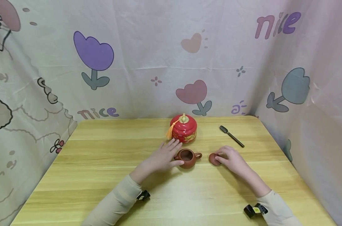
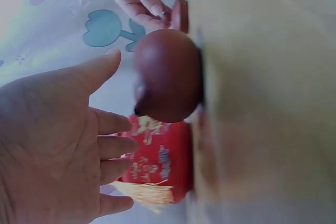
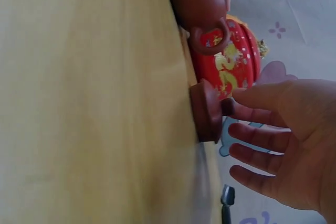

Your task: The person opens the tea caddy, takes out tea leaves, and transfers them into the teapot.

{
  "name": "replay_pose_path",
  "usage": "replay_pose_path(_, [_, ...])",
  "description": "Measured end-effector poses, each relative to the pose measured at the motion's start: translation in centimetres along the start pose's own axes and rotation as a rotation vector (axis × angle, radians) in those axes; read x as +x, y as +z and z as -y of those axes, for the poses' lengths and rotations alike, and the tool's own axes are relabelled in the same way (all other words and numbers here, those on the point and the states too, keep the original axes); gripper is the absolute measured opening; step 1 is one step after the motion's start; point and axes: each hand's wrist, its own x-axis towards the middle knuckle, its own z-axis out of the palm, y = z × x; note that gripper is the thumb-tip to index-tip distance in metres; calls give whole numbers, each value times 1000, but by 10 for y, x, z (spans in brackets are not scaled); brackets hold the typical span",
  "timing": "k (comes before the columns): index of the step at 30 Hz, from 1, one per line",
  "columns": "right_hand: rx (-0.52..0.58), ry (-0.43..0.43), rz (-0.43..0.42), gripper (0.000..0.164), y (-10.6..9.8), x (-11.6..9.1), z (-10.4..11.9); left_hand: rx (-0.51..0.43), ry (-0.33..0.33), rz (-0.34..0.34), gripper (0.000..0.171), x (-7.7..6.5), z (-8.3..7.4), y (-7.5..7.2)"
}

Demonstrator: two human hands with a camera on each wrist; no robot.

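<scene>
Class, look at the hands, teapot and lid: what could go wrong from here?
The right hand pinches the lid only by its small knob, so it might slip if lifted.
The left hand, open beside the teapot, could nudge it.
The jar stands close behind the teapot, so a shift might knock them together.

A black scoop (image 1: 232, 137) lies on the wood-grain table (image 1: 103, 150).

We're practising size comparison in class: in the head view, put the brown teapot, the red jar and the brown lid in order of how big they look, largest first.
1. Red jar
2. Brown teapot
3. Brown lid, clearly smallest, though fingers of the right hand cover part of it
</scene>
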Motion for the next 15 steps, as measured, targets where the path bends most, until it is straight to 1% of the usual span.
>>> replay_pose_path(3, [14, 17, 5, 18, -4, 3, 4, -8, 1, -13, 80, -1, 1, -8])
replay_pose_path(8, [14, 20, -2, 22, -8, 9, 8, -76, 12, -45, 79, -6, 1, -24])
replay_pose_path(12, [5, -3, -18, 23, -10, 17, 13, -87, 26, -108, 75, -9, 4, -35])
replay_pose_path(15, [3, -22, -32, 23, -11, 21, 17, -100, 22, -157, 71, -10, 7, -42])
